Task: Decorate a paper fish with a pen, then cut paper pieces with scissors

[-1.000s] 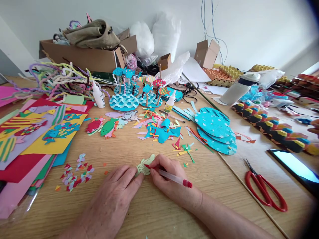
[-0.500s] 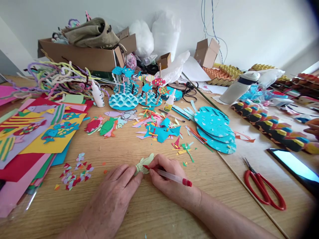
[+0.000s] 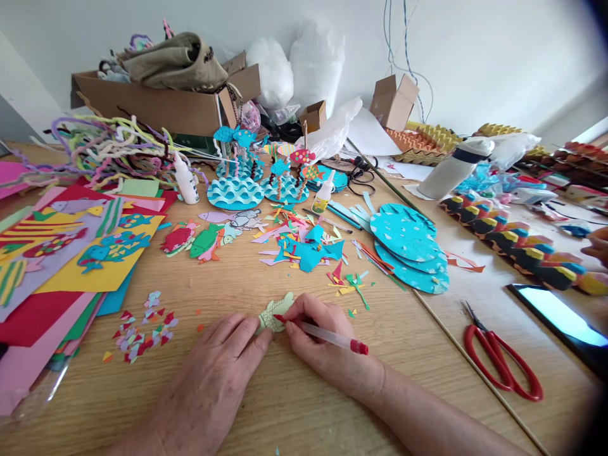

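Note:
A small pale green paper fish (image 3: 274, 313) lies on the wooden table (image 3: 266, 405) near the front. My left hand (image 3: 218, 364) rests flat with its fingers stretched out, the fingertips pressing on the fish's left end. My right hand (image 3: 316, 339) pinches a red-capped pen (image 3: 327, 335), whose red tip touches the fish. A heap of small coloured paper bits (image 3: 142, 329) lies left of my left hand.
Red scissors (image 3: 498, 361) and a lit phone (image 3: 560, 320) lie at the right, with a thin stick (image 3: 475, 367) between. Blue paper discs (image 3: 411, 250), paper scraps (image 3: 308, 247), glue bottles (image 3: 185, 180), coloured paper sheets (image 3: 71, 253), a cardboard box (image 3: 161, 104). Another person's fingers (image 3: 599, 247) at the right edge.
Hardly anything differs. My hands and the pen stay on the paper fish; the view has shifted very slightly.

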{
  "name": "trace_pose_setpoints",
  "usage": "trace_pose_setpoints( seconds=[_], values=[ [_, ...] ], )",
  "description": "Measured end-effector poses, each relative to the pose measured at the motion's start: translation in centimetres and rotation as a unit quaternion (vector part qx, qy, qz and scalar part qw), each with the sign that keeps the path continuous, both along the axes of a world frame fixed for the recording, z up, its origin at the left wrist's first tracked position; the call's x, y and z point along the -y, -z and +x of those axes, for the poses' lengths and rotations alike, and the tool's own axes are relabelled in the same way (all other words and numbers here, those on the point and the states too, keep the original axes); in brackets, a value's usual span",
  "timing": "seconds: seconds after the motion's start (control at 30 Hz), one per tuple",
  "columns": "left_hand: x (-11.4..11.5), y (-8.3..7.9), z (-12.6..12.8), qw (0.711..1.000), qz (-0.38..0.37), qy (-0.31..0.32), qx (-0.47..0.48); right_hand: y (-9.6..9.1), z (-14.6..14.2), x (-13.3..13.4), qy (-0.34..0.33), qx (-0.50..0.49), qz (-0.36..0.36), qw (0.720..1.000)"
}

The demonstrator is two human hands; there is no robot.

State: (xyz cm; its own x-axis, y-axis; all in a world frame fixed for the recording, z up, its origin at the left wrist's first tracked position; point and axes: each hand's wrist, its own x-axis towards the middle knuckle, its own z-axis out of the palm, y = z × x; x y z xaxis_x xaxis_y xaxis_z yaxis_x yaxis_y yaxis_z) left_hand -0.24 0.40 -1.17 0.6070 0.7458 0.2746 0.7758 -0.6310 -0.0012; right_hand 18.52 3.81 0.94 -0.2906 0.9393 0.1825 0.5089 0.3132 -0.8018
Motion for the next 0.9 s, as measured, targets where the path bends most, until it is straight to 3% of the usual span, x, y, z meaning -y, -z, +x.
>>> trace_pose_setpoints(
  seconds=[0.9],
  values=[
    [-0.05, 0.35, -0.21, 1.0, 0.001, 0.014, 0.002, 0.23, 0.14, 0.2, 0.002, 0.011, 0.023, 1.0]
  ],
)
